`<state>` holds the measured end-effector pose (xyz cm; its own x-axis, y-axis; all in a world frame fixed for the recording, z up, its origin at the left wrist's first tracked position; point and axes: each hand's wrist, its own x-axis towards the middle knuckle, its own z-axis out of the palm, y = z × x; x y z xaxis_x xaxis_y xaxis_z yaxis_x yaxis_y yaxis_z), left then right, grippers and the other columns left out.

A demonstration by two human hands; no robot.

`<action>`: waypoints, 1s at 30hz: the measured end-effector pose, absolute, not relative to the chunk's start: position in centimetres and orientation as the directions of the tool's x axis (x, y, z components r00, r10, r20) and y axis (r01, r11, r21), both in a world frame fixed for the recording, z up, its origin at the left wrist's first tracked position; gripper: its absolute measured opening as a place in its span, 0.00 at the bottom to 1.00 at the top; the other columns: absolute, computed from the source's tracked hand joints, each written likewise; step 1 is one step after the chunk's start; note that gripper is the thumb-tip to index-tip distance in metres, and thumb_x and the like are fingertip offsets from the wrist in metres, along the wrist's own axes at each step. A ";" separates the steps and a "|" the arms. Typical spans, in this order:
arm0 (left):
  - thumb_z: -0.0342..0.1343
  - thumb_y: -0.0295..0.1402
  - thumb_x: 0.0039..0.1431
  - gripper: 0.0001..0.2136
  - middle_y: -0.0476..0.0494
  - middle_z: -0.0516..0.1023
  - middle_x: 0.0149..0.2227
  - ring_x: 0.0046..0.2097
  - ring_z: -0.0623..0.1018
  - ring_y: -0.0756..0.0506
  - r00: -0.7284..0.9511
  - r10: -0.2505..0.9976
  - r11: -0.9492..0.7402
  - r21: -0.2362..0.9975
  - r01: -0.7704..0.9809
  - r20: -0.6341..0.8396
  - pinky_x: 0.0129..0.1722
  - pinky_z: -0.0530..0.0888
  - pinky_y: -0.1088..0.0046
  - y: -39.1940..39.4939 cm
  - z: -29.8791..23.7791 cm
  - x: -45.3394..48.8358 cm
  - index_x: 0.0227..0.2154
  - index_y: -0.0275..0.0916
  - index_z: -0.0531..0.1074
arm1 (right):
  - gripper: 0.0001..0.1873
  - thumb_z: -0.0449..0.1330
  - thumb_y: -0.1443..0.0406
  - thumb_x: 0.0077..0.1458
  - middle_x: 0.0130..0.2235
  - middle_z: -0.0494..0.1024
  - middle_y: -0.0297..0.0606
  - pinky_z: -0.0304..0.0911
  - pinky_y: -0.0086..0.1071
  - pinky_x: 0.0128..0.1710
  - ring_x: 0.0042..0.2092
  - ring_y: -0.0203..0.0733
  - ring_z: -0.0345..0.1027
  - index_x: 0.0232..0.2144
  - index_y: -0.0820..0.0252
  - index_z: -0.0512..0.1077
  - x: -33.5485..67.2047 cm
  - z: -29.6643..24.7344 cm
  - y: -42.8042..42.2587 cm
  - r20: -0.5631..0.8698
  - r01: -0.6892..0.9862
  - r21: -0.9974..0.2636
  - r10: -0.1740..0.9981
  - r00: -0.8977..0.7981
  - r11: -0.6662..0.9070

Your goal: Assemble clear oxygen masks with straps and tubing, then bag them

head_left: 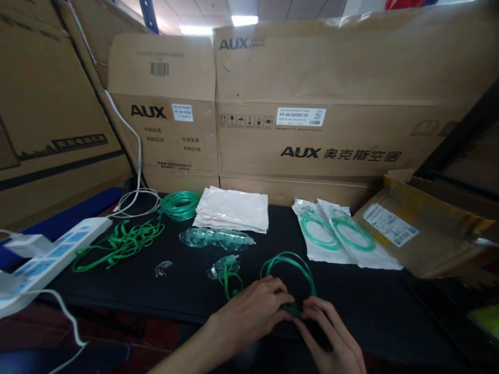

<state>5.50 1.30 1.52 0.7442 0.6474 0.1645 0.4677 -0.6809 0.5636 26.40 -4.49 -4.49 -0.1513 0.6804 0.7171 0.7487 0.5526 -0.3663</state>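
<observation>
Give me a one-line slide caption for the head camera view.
Left hand and right hand pinch a coiled green tube on a black table.

A white power strip [58, 249] is lying at the table's [390, 301] left edge. Green straps [117, 244] are sitting beside it. Flat bags [234, 209] are lying stacked at the back edge. Big brown boxes [312, 104] are standing behind.

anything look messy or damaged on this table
The green straps at left lie in a loose tangle, and the cardboard box at right is crumpled and sagging. The tubing coil pinched by the left hand and right hand looks tidy.
</observation>
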 end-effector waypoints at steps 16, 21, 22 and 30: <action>0.62 0.26 0.65 0.11 0.49 0.83 0.47 0.52 0.80 0.45 0.539 0.832 -0.448 0.735 0.510 0.132 0.53 0.74 0.73 0.3 0.6 5.7 0.48 0.46 0.78 | 0.10 0.61 0.64 0.67 0.41 0.88 0.38 0.80 0.30 0.39 0.40 0.44 0.84 0.48 0.53 0.79 26.6 -3.9 -4.3 0.727 0.666 -0.293 0.612 -0.311 0.686; 0.54 0.38 0.71 0.10 0.48 0.85 0.36 0.37 0.84 0.45 0.278 0.956 -0.228 0.837 0.497 0.095 0.40 0.75 0.73 -1.7 2.6 4.5 0.42 0.43 0.81 | 0.11 0.61 0.67 0.66 0.42 0.87 0.40 0.81 0.32 0.42 0.41 0.45 0.84 0.49 0.56 0.80 26.8 -4.6 -4.6 0.720 0.669 -0.331 0.637 -0.277 0.665; 0.52 0.39 0.72 0.14 0.49 0.84 0.31 0.32 0.83 0.45 0.267 0.962 -0.186 0.849 0.494 0.055 0.35 0.74 0.74 -2.3 2.9 4.3 0.38 0.43 0.81 | 0.12 0.61 0.68 0.66 0.43 0.87 0.41 0.81 0.32 0.43 0.42 0.45 0.84 0.49 0.56 0.80 27.0 -4.9 -4.8 0.712 0.667 -0.340 0.645 -0.278 0.663; 0.54 0.37 0.67 0.13 0.45 0.86 0.32 0.34 0.85 0.42 0.367 0.923 -0.047 0.913 0.405 -0.115 0.36 0.76 0.71 -3.5 0.7 6.7 0.41 0.41 0.84 | 0.14 0.58 0.65 0.68 0.44 0.87 0.42 0.81 0.36 0.43 0.43 0.49 0.84 0.45 0.52 0.84 25.8 -6.0 -5.7 0.732 0.673 -0.481 0.680 -0.044 0.562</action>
